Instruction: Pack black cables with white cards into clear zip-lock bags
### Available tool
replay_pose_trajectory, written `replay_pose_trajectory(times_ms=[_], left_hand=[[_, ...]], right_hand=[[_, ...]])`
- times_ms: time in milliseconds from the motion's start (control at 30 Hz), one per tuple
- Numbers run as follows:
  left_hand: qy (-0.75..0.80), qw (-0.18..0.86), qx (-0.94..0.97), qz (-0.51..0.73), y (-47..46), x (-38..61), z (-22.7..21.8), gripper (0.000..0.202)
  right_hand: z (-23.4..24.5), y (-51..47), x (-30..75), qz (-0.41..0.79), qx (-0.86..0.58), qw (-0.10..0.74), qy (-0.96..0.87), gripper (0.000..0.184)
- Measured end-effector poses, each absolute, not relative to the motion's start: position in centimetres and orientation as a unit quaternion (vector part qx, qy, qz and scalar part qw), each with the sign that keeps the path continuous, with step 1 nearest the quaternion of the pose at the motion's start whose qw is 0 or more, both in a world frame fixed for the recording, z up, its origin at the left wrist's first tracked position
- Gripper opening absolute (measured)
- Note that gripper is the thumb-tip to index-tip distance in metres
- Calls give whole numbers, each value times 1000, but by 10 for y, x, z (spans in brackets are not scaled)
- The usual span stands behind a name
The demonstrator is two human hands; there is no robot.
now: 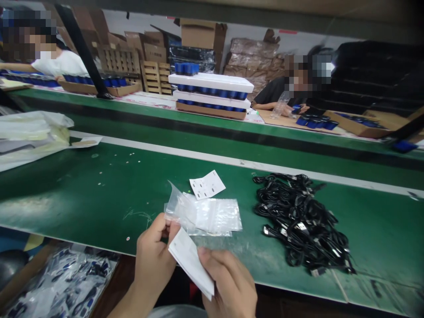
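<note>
My left hand (154, 249) is closed, pinching a clear plastic bag (175, 202) by its near edge between thumb and fingers. In my right hand (230, 280) is a small wad of folded white paper leaflets (191, 261), gripped with the thumb on top. The leaflets' upper end lies right beside my left fingertips; whether they touch the bag is hard to see. Just beyond my hands, a pile of flat clear zip bags (217, 215) rests on the green bench (109, 194). A single creased leaflet (208, 184) with small printed figures lies behind that pile.
Bundled black USB cables (298, 221) are heaped at the right. Below the bench at left, a box of bagged parts (66, 282) stands. A white plastic sack (33, 132) lies far left. Two people sit across, near stacked trays (212, 95) of blue items.
</note>
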State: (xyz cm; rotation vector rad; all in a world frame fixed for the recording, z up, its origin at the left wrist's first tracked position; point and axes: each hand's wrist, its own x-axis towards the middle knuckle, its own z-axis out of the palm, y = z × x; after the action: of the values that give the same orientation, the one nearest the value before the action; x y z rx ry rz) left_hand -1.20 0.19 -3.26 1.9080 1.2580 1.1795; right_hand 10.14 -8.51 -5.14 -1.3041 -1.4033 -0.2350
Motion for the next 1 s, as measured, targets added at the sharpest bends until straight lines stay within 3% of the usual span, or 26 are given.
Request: replay_pose_trajectory(times_ms=[167, 400, 567, 800, 1000], left_hand=[[433, 266, 756, 413, -8, -9, -27, 18], [412, 145, 813, 386, -14, -6, -32, 26], [355, 89, 858, 362, -17, -2, -41, 29], [346, 76, 874, 332, -16, -4, -41, 26], [342, 115, 875, 323, -20, -10, -31, 21]], right_hand=[[-56, -84, 107, -67, -565, 528, -631, 33], [-52, -87, 109, -80, -634, 437, -634, 20], [-39, -86, 109, -32, -687, 367, -626, 23], [-27, -92, 119, 165, -632, 353, -670, 32], [-33, -86, 128, 180, -660, 490, -541, 8]])
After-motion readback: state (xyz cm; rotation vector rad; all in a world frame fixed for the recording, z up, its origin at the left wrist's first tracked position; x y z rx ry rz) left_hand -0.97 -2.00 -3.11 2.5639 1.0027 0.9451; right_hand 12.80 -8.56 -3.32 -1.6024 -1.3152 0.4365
